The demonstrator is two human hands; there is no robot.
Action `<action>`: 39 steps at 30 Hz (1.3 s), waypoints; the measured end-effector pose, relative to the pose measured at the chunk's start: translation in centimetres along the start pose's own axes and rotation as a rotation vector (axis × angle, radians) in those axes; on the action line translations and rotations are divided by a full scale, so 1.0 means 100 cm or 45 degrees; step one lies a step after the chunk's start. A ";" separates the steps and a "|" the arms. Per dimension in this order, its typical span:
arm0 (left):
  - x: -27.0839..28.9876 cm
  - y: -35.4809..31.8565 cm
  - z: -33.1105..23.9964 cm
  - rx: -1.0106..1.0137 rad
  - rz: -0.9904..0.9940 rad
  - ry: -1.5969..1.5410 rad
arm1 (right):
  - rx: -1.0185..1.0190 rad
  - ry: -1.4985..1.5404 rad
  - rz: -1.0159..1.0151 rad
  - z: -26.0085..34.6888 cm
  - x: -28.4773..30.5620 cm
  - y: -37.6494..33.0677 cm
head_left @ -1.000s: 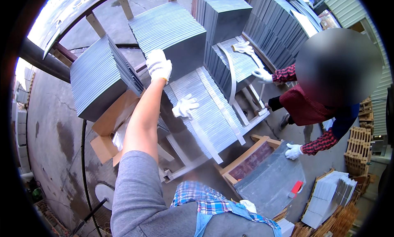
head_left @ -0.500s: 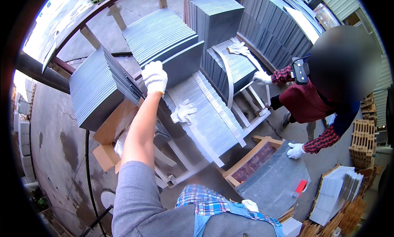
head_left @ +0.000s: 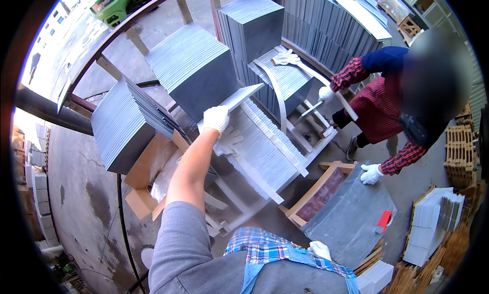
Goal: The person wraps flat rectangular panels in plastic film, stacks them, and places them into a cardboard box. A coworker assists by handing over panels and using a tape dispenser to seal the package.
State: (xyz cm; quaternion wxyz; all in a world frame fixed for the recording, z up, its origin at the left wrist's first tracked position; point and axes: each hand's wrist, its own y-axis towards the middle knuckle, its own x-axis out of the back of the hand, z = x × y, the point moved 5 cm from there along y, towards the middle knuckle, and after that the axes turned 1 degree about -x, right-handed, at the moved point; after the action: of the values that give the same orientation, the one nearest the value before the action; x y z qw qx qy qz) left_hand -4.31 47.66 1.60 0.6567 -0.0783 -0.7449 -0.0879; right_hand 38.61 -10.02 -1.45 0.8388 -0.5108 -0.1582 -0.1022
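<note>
My left hand [head_left: 216, 118], in a white knitted glove, reaches forward and grips the upper edge of a thin grey tile [head_left: 246, 96]. The tile leans away from the dark front of a tall tile stack [head_left: 199, 82], above a lower row of tiles [head_left: 257, 141] standing on edge. Pale strips [head_left: 272, 132] and a loose white glove [head_left: 229, 141] lie over that row. Close to my body, my right hand [head_left: 319, 249], also gloved, is beside a dark slab [head_left: 351, 217]; its fingers are mostly hidden by the apron.
A co-worker's gloved hand [head_left: 372, 174] rests on the slab; the other [head_left: 326, 94] is by a pale strip. An open cardboard box [head_left: 140, 205] sits at left, near another tile stack [head_left: 122, 126]. A green vehicle [head_left: 119, 6] stands at the far left.
The tile in my left hand has tipped toward me from nearly upright, away from the stack. My left hand has come down and right. The co-worker leans lower, and more of the green vehicle shows.
</note>
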 end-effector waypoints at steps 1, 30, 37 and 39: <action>-0.009 0.003 0.004 0.037 0.014 0.004 | 0.055 -0.023 -0.004 -0.001 0.002 -0.005; 0.121 -0.281 -0.179 0.637 0.761 -1.661 | 0.100 1.367 0.078 0.105 -0.091 0.067; 0.027 -0.333 -0.217 0.684 1.095 -1.749 | 0.124 0.825 -0.693 0.009 -0.018 0.020; -0.001 -0.334 -0.237 0.628 1.203 -1.705 | 0.095 0.794 -0.801 -0.014 0.000 0.015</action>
State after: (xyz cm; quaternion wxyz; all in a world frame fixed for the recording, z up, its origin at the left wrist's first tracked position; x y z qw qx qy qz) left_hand 10.82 9.60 3.45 0.0441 -0.2709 -0.8629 0.4244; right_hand 39.37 -10.62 -3.26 0.7924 -0.3518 -0.0491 -0.4959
